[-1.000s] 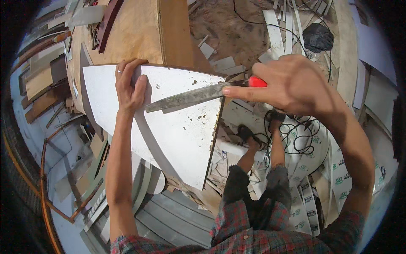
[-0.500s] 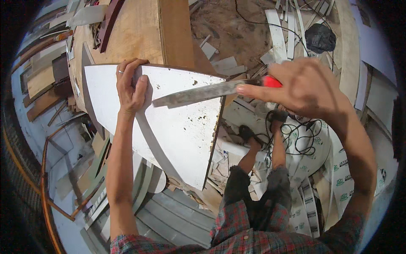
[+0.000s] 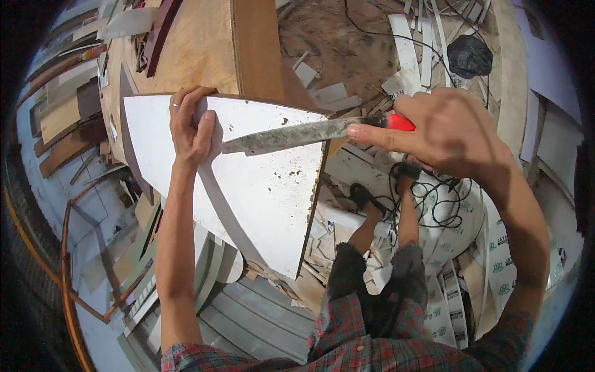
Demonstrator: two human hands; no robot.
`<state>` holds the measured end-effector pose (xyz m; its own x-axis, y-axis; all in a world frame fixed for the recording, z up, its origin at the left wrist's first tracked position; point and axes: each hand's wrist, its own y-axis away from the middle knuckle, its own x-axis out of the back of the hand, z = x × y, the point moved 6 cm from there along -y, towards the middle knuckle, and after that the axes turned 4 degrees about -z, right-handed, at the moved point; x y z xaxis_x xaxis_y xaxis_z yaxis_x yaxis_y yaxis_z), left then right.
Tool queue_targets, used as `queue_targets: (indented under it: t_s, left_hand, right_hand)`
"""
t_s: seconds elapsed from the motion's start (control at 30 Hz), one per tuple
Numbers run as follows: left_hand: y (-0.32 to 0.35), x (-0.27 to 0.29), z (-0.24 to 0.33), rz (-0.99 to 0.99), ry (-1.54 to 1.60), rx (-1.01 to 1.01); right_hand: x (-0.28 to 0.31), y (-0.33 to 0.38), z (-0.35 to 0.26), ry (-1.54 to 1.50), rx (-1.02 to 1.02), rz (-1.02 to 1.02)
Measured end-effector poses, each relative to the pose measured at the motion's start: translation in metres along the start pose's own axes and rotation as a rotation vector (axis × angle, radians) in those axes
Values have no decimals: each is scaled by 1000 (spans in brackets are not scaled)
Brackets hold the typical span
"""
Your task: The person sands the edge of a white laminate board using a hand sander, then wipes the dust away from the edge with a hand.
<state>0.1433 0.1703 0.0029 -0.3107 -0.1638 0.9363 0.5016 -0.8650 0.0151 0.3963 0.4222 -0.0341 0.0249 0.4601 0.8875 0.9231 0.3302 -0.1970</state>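
Observation:
A white-faced board [image 3: 266, 198] with curved sides lies in front of me, dark specks scattered over its right part and a brown edge showing. My left hand [image 3: 193, 133] is closed over its far edge, fingers curled on the rim and thumb on the white face. In my right hand [image 3: 458, 127] is a long grey file [image 3: 291, 135], gripped by its red handle, with my thumb stretched along the blade's root. The file lies across the board's right-hand corner, its tip pointing left toward my left hand. Whether the blade touches the edge is hard to tell.
Beyond the board stands a wooden workbench [image 3: 198, 43] with a thick side. Offcuts and white strips [image 3: 406, 53] litter the floor, along with a black bag [image 3: 469, 56] and tangled black cable [image 3: 434, 204] near my feet. Stacked boards [image 3: 62, 118] line the left.
The file and right hand have shifted only slightly; the blade and hand, blurred before, now look sharper. My left hand and the board stay in place.

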Motion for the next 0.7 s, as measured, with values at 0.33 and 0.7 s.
queue_targets:
  t_s: [0.33,0.7]
  left_hand:
    - [1,1,1,-3,-24,-10]
    - [-1,-1,2,23,44,-4]
  right_hand:
    - [3,-5,-3,-2,-12,29]
    - [0,0,-2,-3,1,120]
